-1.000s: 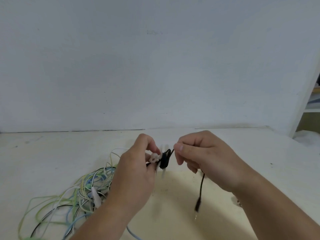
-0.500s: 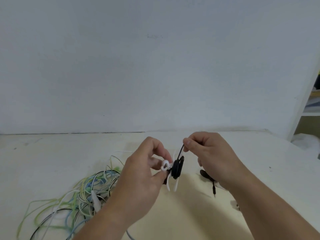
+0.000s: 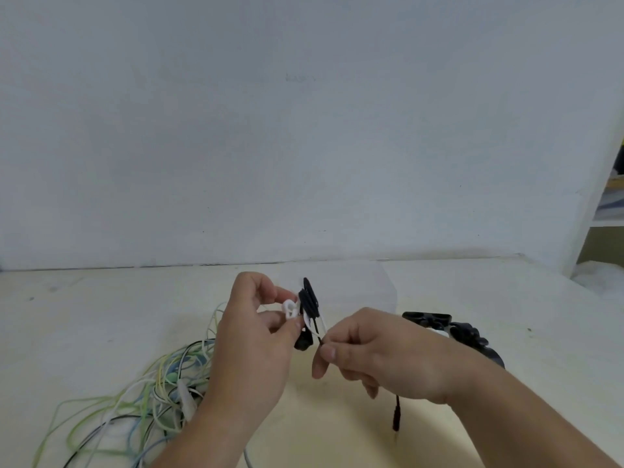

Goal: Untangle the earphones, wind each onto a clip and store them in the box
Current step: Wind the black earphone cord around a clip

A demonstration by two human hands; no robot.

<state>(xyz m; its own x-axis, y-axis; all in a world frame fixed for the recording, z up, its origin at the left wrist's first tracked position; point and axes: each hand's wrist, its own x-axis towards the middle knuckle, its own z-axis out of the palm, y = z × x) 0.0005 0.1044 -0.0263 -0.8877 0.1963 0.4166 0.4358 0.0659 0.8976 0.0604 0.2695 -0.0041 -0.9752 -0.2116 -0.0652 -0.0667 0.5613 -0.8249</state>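
My left hand [image 3: 251, 346] pinches a white clip [image 3: 291, 309] above the table, with black earphone cable [image 3: 309, 304] wound around it. An earbud [image 3: 303, 342] hangs just under the clip. My right hand [image 3: 381, 352] pinches the free black strand close below the clip. The cable's plug [image 3: 396, 417] dangles beneath my right wrist. A tangle of green, white, blue and black earphone cables [image 3: 152, 393] lies on the table at the lower left, partly hidden by my left forearm.
A dark, lumpy object [image 3: 449, 327] lies on the cream table [image 3: 101, 315] behind my right wrist. A white wall rises at the back. A shelf unit [image 3: 607, 204] stands at the right edge.
My right hand has swung from above the clip down to below it, carrying the black strand around. The plug now hangs under my right wrist. My left hand lifted the clip slightly.
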